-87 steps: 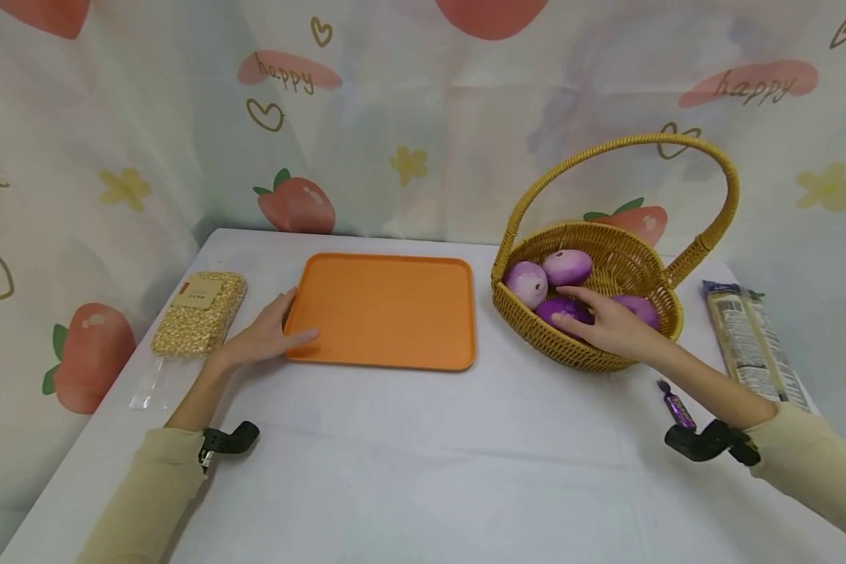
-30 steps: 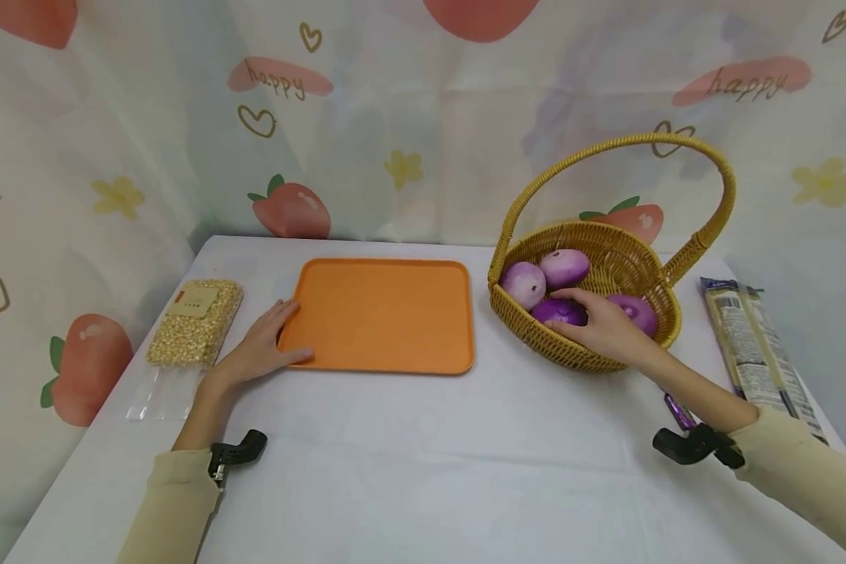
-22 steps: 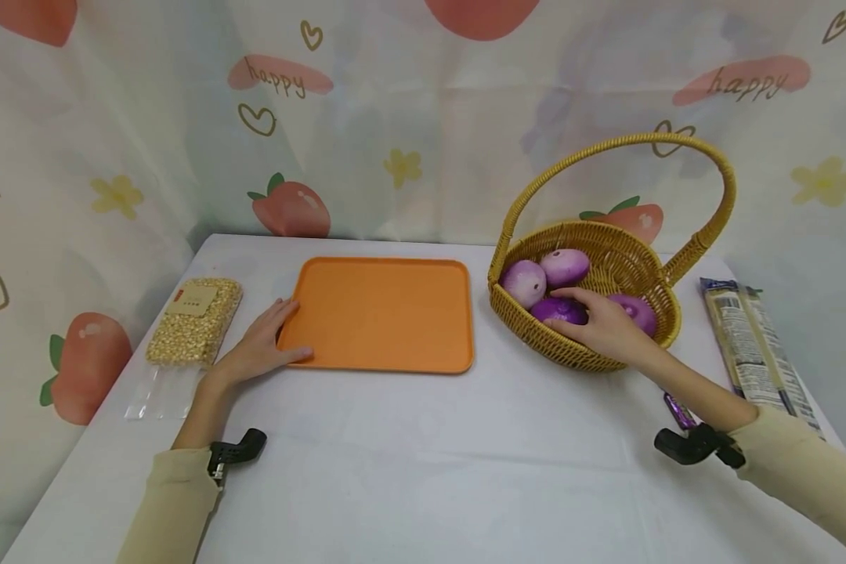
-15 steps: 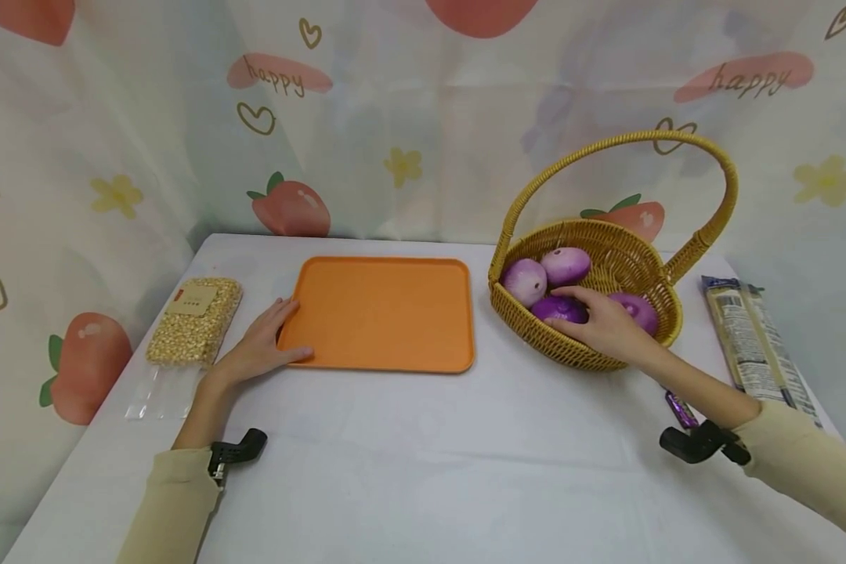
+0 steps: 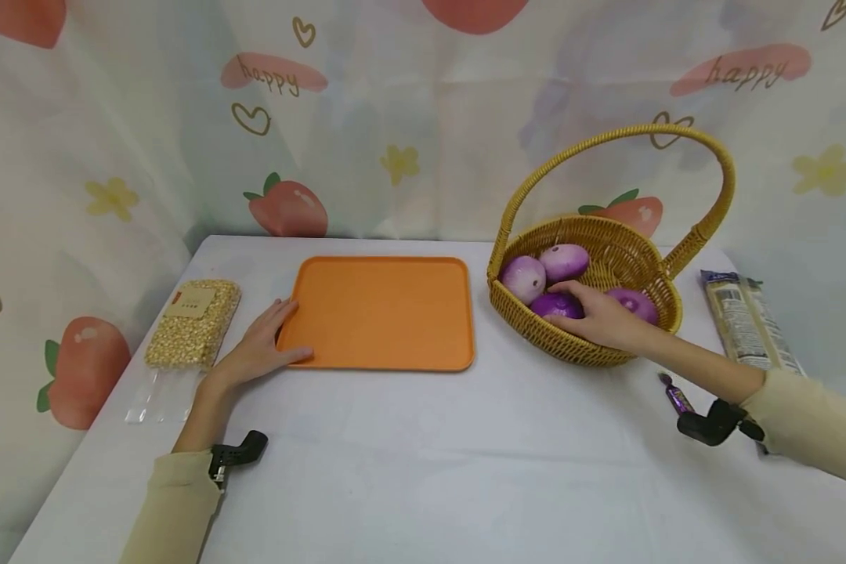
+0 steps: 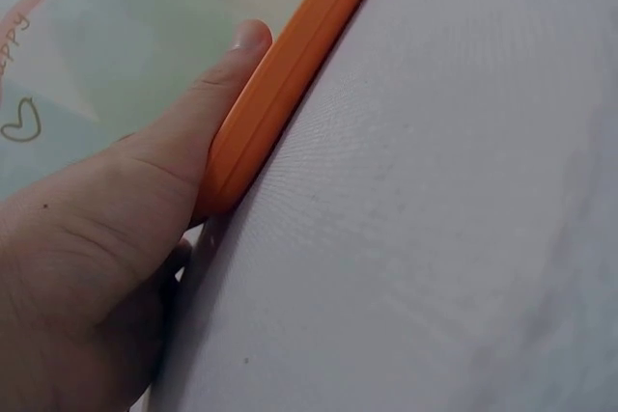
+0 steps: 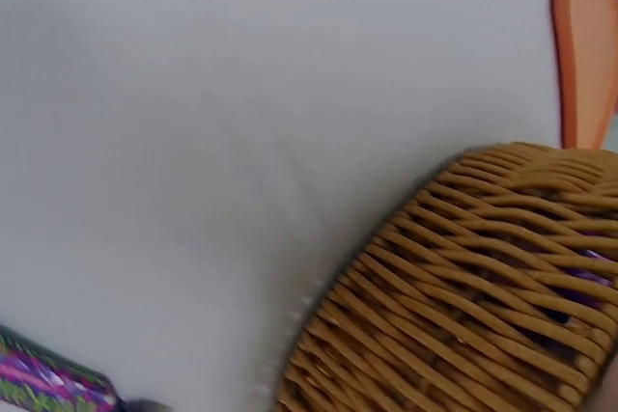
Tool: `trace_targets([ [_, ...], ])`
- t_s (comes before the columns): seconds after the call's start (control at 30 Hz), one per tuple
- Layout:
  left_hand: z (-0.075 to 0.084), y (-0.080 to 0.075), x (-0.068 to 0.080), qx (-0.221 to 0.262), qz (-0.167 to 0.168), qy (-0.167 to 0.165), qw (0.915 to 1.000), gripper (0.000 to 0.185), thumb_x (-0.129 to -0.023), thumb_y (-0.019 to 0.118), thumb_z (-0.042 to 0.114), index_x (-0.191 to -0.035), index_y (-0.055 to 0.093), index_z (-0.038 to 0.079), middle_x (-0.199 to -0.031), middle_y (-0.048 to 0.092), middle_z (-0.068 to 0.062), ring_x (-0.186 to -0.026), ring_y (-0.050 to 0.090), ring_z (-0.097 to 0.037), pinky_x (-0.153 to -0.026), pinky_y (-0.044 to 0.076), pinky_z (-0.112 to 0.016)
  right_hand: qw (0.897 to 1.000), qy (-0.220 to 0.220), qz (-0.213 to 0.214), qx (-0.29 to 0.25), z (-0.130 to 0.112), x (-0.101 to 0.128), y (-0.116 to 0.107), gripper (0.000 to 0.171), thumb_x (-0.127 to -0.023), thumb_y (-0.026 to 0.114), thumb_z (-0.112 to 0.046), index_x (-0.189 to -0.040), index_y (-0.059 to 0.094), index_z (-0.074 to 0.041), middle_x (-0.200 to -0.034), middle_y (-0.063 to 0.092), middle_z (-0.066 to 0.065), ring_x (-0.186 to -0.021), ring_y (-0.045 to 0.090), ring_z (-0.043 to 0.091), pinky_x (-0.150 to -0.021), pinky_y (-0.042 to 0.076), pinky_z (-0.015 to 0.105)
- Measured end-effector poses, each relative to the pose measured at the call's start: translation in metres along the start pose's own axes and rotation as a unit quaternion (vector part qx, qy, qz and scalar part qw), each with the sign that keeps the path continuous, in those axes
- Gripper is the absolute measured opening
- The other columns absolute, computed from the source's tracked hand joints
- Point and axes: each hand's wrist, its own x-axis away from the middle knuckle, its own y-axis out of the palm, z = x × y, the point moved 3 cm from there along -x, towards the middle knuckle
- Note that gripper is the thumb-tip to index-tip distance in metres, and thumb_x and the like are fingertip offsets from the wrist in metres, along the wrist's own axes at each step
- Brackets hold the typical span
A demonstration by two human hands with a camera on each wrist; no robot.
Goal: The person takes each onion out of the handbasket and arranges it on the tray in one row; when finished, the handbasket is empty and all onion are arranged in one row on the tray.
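In the head view my left hand [image 5: 262, 345] holds the front left corner of an orange tray [image 5: 381, 313], the thumb over its rim. The left wrist view shows that thumb [image 6: 217, 84] along the tray's orange edge. On the right stands a yellow wicker basket [image 5: 571, 345] with a tall handle. My right hand [image 5: 602, 317] reaches over its front rim, thumb and fingers around a dark purple onion [image 5: 555, 305]. Two paler onions, one [image 5: 524, 280] at the left and one [image 5: 564, 262] behind, lie beside it. Another onion [image 5: 636, 304] sits behind my right hand, partly hidden.
A vacuum-sealed bag of yellow grains [image 5: 193, 325] lies left of the tray. Right of the basket lie a long printed packet [image 5: 747, 321] and a small purple-wrapped sweet [image 5: 677, 397], both partly covered by my right arm. A patterned curtain [image 5: 423, 117] closes off the back.
My right thumb and fingers have come in around the dark onion. Lately the right wrist and forearm have risen and swung a little to the right. The left hand stays on the tray.
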Motion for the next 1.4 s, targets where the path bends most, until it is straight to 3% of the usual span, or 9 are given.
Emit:
trace_targets([
  [0.2, -0.002, 0.003, -0.001, -0.002, -0.001, 0.001, 1.0, 0.1, -0.081, 0.074, 0.049, -0.156, 0.019, 0.01, -0.163, 0.012, -0.018, -0.151, 0.007, -0.039, -0.118, 0.013, -0.063, 0.998, 0.003, -0.07, -0.004, -0.003, -0.006, -0.003, 0.056, -0.099, 0.056, -0.026, -0.141, 0.035, 0.005, -0.134, 0.049, 0.03, -0.125, 0.048, 0.044, -0.104, 0.04, 0.062],
  [0.37, -0.002, 0.003, -0.001, 0.001, 0.001, 0.001, 1.0, 0.1, -0.081, 0.074, 0.049, -0.155, 0.019, 0.01, -0.163, 0.013, -0.019, -0.151, 0.008, -0.04, -0.118, 0.013, -0.063, 0.995, 0.01, -0.101, 0.0, -0.005, -0.011, -0.005, 0.057, -0.099, 0.055, -0.026, -0.142, 0.034, 0.006, -0.135, 0.047, 0.031, -0.124, 0.048, 0.043, -0.103, 0.042, 0.06],
  [0.7, -0.003, 0.002, 0.0, -0.003, 0.003, 0.002, 1.0, 0.1, -0.081, 0.074, 0.049, -0.155, 0.019, 0.01, -0.163, 0.013, -0.019, -0.151, 0.008, -0.04, -0.118, 0.013, -0.064, 0.991, 0.049, -0.125, 0.001, -0.004, -0.016, -0.01, 0.061, -0.097, 0.057, -0.038, -0.141, 0.037, -0.001, -0.133, 0.049, 0.027, -0.122, 0.05, 0.04, -0.102, 0.043, 0.058],
  [1.2, 0.001, -0.001, -0.001, -0.008, 0.006, 0.006, 0.9999, 0.1, -0.081, 0.073, 0.048, -0.155, 0.02, 0.009, -0.162, 0.013, -0.02, -0.15, 0.008, -0.041, -0.117, 0.013, -0.065, 0.984, 0.045, -0.174, 0.024, -0.009, -0.027, -0.022, 0.062, -0.094, 0.061, -0.036, -0.138, 0.044, 0.004, -0.132, 0.052, 0.025, -0.125, 0.047, 0.04, -0.105, 0.038, 0.06],
  [1.4, 0.001, -0.001, 0.0, -0.007, 0.006, 0.003, 1.0, 0.099, -0.082, 0.073, 0.049, -0.155, 0.02, 0.009, -0.162, 0.013, -0.022, -0.15, 0.009, -0.042, -0.117, 0.013, -0.065, 0.98, 0.048, -0.189, 0.041, -0.008, -0.03, -0.024, 0.062, -0.094, 0.062, -0.039, -0.137, 0.046, 0.003, -0.133, 0.051, 0.026, -0.123, 0.049, 0.04, -0.103, 0.042, 0.058],
])
